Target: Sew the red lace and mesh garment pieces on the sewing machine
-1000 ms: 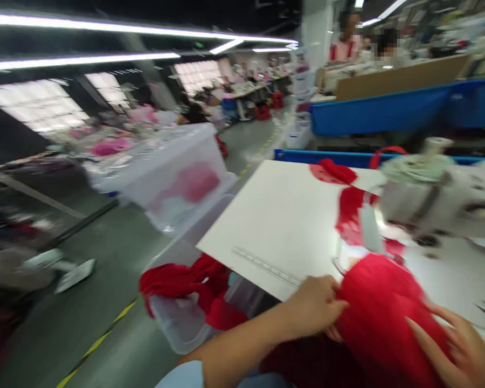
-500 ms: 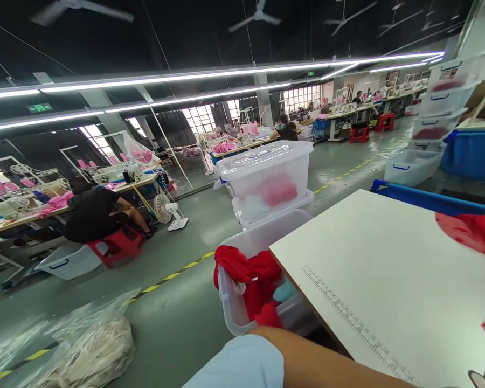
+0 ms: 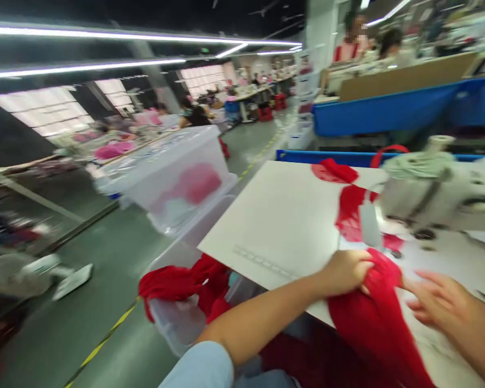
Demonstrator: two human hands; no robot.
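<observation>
A piece of red cloth [image 3: 372,318] hangs over the near edge of the white tabletop [image 3: 250,215]. My left hand [image 3: 350,272] is closed on its upper part, the fingers wrapped round the bunched fabric. On the other side my right hand [image 3: 444,302] is open, its fingers apart and the fingertips at the cloth's right edge; motion blur hides whether they touch it. Just beyond the hands stands a white sewing machine [image 3: 420,194], with pale green material on top. More red pieces [image 3: 351,210] lie on the table beside the machine.
A clear plastic bin [image 3: 165,323] with red cloth [image 3: 173,283] stands left of the table, and a lidded bin [image 3: 165,188] rises behind it. A blue trough [image 3: 388,110] runs beyond the table. A floor fan [image 3: 36,269] and several people are farther off.
The view has swung right, bringing the sewing machine into sight. Both hands have come into view, the left one now gripping red cloth.
</observation>
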